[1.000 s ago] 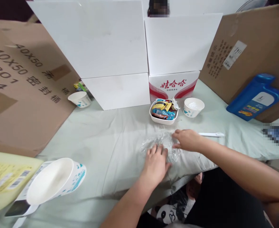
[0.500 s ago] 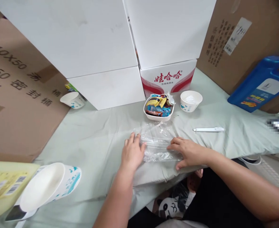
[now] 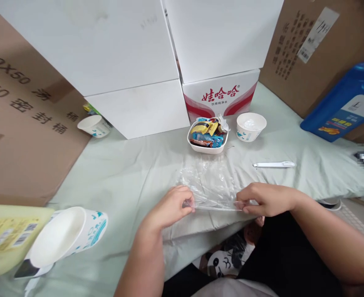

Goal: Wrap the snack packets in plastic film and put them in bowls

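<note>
A clear plastic bag (image 3: 211, 187) lies on the cloth-covered table in front of me, its near edge pulled straight between my hands. My left hand (image 3: 174, 204) pinches the left end of that edge between thumb and fingers. At the right end, my right hand (image 3: 264, 199) grips the same edge with curled fingers. Just beyond the bag sits a white bowl (image 3: 207, 149) heaped with colourful wrapped snacks. A paper cup (image 3: 250, 134) with clear plastic inside stands to the bowl's right. Nearer my right hand lies a white utility knife (image 3: 275, 164).
White boxes (image 3: 132, 45) are stacked at the back, with cardboard boxes (image 3: 30, 103) on either side. A blue bottle (image 3: 343, 107) leans at right. At left are a tilted large paper cup (image 3: 92, 229), a yellowish container (image 3: 11, 239) and a smaller tipped cup (image 3: 95, 127).
Both hands have gone from lying spread on the bag to pinching its near edge. They have moved toward me, drawing that edge taut near the table's front.
</note>
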Demonstrator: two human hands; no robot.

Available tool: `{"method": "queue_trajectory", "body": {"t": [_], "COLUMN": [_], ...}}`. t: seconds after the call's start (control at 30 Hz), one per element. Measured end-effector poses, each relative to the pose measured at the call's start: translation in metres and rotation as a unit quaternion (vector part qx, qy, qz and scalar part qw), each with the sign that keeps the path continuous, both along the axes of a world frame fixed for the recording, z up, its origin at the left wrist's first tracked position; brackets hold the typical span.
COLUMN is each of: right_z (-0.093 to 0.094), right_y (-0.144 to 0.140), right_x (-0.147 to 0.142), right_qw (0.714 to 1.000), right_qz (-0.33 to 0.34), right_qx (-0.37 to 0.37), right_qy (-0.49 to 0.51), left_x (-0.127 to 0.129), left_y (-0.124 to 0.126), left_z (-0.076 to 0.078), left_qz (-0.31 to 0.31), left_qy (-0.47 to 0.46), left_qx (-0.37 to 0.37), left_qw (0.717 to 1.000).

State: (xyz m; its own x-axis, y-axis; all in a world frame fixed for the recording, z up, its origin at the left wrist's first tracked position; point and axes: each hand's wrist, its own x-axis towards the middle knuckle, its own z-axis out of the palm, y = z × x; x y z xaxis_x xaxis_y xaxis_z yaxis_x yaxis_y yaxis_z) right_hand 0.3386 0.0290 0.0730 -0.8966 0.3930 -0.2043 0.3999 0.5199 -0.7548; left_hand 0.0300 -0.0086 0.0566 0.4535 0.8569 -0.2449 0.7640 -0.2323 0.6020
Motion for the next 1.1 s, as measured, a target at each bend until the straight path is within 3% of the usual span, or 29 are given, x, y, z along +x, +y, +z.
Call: {"method": "queue_trajectory", "body": {"t": [0.07, 0.13, 0.27, 0.33, 0.43, 0.53, 0.63, 0.77, 0.97, 1.03, 1.1], "right_z": [0.002, 0.002, -0.011, -0.023, -0.041, -0.050, -0.046, -0.040, -0.048, -0.051, -0.050], "right_y": [0.000, 0.002, 0.013, 0.019, 0.026, 0.030, 0.030, 0.028, 0.033, 0.036, 0.038], "right_x": [0.003, 0.004, 0.000, -0.004, -0.009, -0.011, -0.011, -0.010, -0.010, -0.008, -0.006], "right_qw": [0.991, 0.982, 0.966, 0.950, 0.937, 0.924, 0.922, 0.912, 0.895, 0.889, 0.896], "right_qz": [0.001, -0.039, -0.208, -0.271, -0.333, -0.381, -0.380, -0.376, -0.353, -0.345, -0.337], "right_qx": [-0.128, -0.185, -0.094, -0.065, -0.049, 0.015, 0.060, 0.136, 0.260, 0.288, 0.272], "right_qy": [-0.026, 0.004, 0.120, 0.143, 0.094, 0.012, -0.047, -0.089, -0.078, -0.081, -0.095], "left_x": [-0.005, -0.007, -0.004, 0.000, 0.004, 0.004, -0.001, -0.009, 0.005, 0.013, 0.018], "left_y": [-0.003, -0.003, 0.005, 0.010, 0.014, 0.013, 0.009, 0.007, 0.029, 0.044, 0.059], "left_z": [0.002, 0.003, -0.003, -0.010, -0.019, -0.021, -0.016, -0.004, 0.007, 0.004, 0.002], "left_qz": [0.025, 0.066, 0.190, 0.236, 0.279, 0.286, 0.285, 0.301, 0.235, 0.180, 0.116], "left_qy": [-0.066, -0.144, -0.311, -0.344, -0.299, -0.221, -0.180, -0.076, 0.066, 0.073, 0.041], "left_qx": [-0.049, -0.093, -0.114, -0.111, -0.092, -0.093, -0.100, -0.003, 0.112, 0.105, 0.044], "left_qw": [0.996, 0.983, 0.924, 0.902, 0.908, 0.928, 0.936, 0.951, 0.963, 0.975, 0.991]}}
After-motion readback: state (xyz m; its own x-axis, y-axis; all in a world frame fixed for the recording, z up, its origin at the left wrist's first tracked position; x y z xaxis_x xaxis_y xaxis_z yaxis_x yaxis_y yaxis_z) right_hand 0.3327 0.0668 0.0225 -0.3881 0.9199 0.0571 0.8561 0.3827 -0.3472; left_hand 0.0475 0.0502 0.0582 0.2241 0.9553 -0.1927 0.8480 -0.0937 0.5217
